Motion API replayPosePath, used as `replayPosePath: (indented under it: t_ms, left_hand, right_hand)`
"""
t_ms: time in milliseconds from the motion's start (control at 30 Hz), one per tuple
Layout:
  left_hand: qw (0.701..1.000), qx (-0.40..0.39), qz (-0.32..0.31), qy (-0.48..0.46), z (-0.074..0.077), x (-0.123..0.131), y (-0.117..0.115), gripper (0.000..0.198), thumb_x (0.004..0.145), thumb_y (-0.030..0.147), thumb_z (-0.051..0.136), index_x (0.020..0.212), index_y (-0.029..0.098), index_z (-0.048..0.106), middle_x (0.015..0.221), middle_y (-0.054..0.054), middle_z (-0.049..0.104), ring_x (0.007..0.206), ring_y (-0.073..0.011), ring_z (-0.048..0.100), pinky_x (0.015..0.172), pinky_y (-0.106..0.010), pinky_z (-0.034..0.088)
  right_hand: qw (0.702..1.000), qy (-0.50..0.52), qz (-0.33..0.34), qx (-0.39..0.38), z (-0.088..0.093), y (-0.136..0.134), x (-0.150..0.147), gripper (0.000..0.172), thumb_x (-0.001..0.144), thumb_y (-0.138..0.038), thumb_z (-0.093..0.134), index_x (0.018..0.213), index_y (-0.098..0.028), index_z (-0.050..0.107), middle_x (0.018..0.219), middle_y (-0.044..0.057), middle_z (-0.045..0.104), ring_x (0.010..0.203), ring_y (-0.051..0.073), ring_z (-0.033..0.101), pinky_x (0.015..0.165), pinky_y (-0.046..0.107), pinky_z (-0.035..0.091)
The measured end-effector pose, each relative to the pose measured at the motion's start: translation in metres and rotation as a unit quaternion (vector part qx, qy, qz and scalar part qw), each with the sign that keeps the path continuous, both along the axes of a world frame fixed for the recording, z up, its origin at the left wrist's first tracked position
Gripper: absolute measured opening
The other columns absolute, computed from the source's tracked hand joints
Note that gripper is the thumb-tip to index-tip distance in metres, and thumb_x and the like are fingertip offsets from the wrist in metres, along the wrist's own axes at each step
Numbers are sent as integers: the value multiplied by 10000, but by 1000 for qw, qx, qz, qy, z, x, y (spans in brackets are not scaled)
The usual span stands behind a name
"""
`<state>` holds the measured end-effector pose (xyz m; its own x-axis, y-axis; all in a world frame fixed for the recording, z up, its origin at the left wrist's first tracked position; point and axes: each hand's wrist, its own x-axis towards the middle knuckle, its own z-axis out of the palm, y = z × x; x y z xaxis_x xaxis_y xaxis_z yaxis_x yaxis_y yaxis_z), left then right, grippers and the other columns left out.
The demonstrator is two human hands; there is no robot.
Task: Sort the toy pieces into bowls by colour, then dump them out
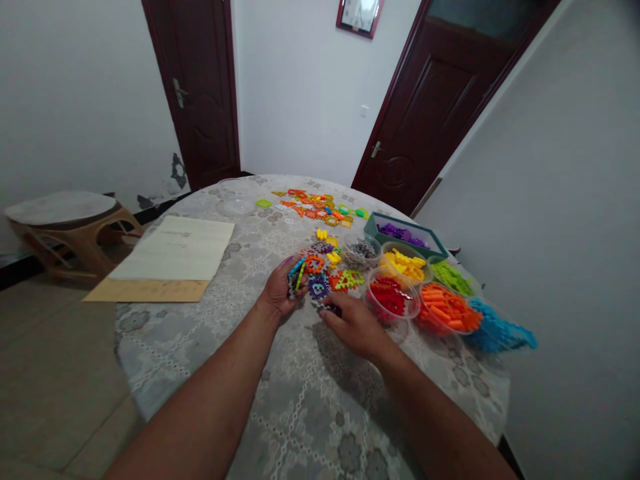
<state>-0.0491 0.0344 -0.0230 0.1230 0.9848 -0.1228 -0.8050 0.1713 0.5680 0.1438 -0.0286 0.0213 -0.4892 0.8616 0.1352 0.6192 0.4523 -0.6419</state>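
Note:
My left hand [284, 288] is closed around the left side of an assembly of plastic building pieces [319, 287], with blue, lime and grey parts against its fingers. The assembly mixes purple, orange, yellow, green and grey notched pieces. My right hand [353, 321] is at the assembly's near right edge, its fingers bent and pressed together by a dark grey piece. Whether that piece sits between the fingertips is hidden. Just beyond the assembly lie yellow pieces [321, 235].
To the right stand round tubs of grey [363, 249], yellow [404, 265], red [391, 297] and orange pieces [445, 308]. Green and blue pieces [500, 327] lie farther right. Behind is a green box [435, 251] of purple pieces. Loose pieces [315, 205] lie at the back, papers [173, 248] at left.

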Motion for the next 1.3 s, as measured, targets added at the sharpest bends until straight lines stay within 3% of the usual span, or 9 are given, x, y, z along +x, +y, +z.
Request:
replayPosePath:
  t_ms: [133,233,400,533,667,833,967,1133,1300]
  left_hand:
    - [1000,4,-8,22,-1,0,1,284,870,368,806,914,158,619,614,30,600,408,-87,504,325,-168,359]
    - [999,0,-6,34,-2,-1,1,309,851,384,823,906,157,621,620,27,609,417,-88,519,325,-166,367]
    - [999,3,7,45,-3,-1,2,304,838,370,832,905,168,615,633,32,608,432,-91,524,326,-169,386]
    - [999,7,21,49,-5,0,2,311,824,363,841,918,177,611,666,32,633,451,-94,552,343,-172,410]
    - [999,1,24,48,-7,1,2,318,811,357,849,919,174,612,676,29,640,451,-95,558,340,-170,396]
    - [999,6,14,41,-6,1,3,301,826,361,835,906,168,619,654,22,626,442,-98,542,332,-172,380]
    - [999,4,13,47,-4,1,2,290,838,362,824,903,162,625,642,17,626,428,-94,533,334,-172,373]
    - [999,-8,20,48,-3,3,1,294,853,370,823,936,163,632,670,20,637,439,-85,542,341,-161,373]
    - [998,-11,24,65,-2,4,0,292,850,366,826,939,175,624,672,29,630,451,-90,549,344,-166,393]
  right_hand:
    - [998,27,-48,11,31,22,26,117,963,-244,625,993,-204,731,860,3,720,786,166,641,714,271,441]
    - [991,27,-119,60,48,55,46,189,940,-280,647,1068,-192,753,879,17,733,757,166,647,693,271,463]
    - [968,41,-230,88,50,123,61,346,941,-251,600,1242,-127,718,872,36,763,677,171,690,673,273,533]
    - [955,10,-278,103,48,144,58,460,917,-140,564,1360,-80,675,1006,108,805,883,225,754,855,329,574]
    - [948,-35,-274,156,52,122,56,367,947,-129,537,1250,-98,743,1215,168,781,1130,276,720,1044,394,510]
    - [969,-112,-147,165,48,60,30,265,1039,-242,532,1165,-202,762,1126,95,802,1036,232,734,946,331,527]
    - [957,-251,-98,108,21,16,-9,281,1047,-346,557,1178,-158,720,1166,156,761,1065,278,723,912,361,535]
    - [929,-339,-132,69,-9,-1,-29,379,1011,-441,606,1253,-153,654,1226,189,700,1076,319,710,844,378,553]
    - [943,-315,-101,50,-11,-6,-15,455,974,-325,593,1395,-152,565,1324,201,624,1093,290,695,893,368,541]
